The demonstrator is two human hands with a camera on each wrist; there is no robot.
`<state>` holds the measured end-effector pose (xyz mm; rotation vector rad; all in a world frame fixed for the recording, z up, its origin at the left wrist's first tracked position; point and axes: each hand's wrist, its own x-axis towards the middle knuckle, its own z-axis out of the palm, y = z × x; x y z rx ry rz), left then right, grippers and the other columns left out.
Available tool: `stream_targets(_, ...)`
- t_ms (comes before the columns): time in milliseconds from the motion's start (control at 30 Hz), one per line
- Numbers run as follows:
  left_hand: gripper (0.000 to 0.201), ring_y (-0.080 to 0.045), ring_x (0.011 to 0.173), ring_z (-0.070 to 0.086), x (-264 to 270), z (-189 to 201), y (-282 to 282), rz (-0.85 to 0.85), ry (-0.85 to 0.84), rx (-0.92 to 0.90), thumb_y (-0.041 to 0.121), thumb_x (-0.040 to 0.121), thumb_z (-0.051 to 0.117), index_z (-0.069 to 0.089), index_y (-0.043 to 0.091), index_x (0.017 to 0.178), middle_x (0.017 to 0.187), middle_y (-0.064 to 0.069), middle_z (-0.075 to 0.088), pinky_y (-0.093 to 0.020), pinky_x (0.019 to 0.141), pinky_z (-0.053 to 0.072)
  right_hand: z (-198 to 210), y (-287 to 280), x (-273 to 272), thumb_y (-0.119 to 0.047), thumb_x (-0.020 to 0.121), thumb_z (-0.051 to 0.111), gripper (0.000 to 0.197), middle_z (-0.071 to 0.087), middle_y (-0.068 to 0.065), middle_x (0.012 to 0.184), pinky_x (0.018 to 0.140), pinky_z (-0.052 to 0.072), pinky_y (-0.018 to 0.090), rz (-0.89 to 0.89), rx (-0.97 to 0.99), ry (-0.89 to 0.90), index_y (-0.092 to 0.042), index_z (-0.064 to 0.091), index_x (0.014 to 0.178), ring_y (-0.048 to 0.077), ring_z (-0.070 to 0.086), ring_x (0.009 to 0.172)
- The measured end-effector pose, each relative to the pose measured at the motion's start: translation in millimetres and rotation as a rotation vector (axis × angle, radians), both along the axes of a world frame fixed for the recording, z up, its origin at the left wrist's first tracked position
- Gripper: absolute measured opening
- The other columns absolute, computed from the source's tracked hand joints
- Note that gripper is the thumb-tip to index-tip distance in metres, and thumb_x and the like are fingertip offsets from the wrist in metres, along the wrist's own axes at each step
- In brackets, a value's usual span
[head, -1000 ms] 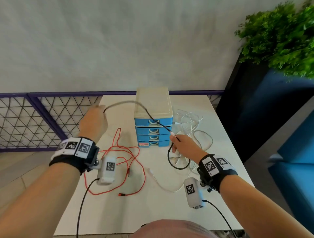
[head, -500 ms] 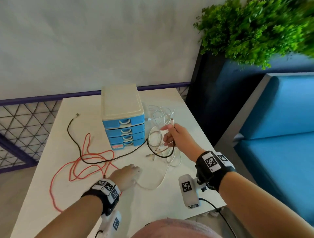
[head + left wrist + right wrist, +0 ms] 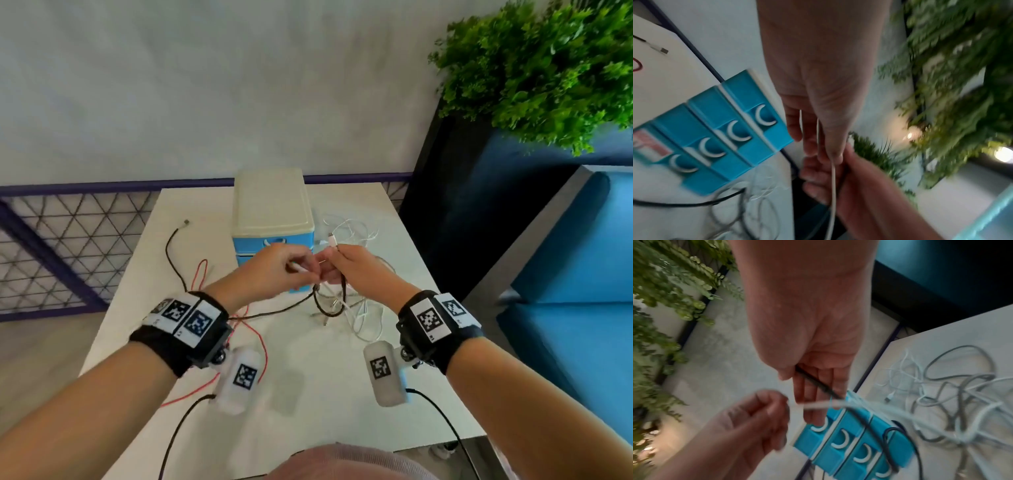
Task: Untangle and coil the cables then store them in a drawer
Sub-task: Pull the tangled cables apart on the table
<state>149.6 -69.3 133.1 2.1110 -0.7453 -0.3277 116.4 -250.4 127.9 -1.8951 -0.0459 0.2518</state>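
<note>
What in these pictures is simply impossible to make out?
- Lower drawers of the drawer unit: head view, the left hand and right hand cover them.
- Whether the white cable and black cable are knotted together: hidden between the hands, blurred in both wrist views.
- Red cable: partly hidden behind the left wrist.
- Drawer contents: all shut.

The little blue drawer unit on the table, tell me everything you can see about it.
The drawer unit looks like plastic: a cream flat top over four stacked blue drawers, each with a white crescent handle, all shut. A red-and-white label sits on the bottom drawer's front. It stands upright at the back of the white table, near the wall. A black cable crosses its front; whether it touches is unclear. White cables lie to its right.
</note>
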Motion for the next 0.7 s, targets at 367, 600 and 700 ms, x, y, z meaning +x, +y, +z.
stream_targets(367,0.03,-0.006,0.096,0.058,-32,-2,-19,0.257,0.218,-0.374,0.041,0.088,0.06,0.045,0.024,0.108,0.107,-0.001,0.059,-0.029,0.09,0.048,45,47,19,-0.032,0.105,0.033,0.034,0.036,-0.001,0.06,0.049,0.04,0.027,-0.041,0.539,-0.062,-0.014,0.041,0.077,0.012,0.039,0.046)
stream_targets(600,0.027,-0.014,0.072,0.058,-33,-30,-6,0.047,0.048,-0.009,0.031,0.096,0.051,0.057,0.006,0.09,0.079,-0.009,0.064,-0.026,0.071,0.046,51,28,30,-0.037,0.104,0.033,0.034,0.028,-0.007,0.056,0.033,0.02,0.017,-0.104,0.478,-0.089,-0.019,0.042,0.077,0.005,0.023,0.039)
stream_targets(700,0.021,-0.016,0.077,0.06,-20,-55,23,0.046,0.033,0.186,0.035,0.095,0.05,0.055,0.015,0.089,0.083,-0.005,0.063,-0.03,0.076,0.047,58,8,35,-0.032,0.104,0.034,0.034,0.033,-0.008,0.055,0.038,0.024,0.02,-0.236,0.249,-0.228,-0.018,0.044,0.074,0.004,0.028,0.04)
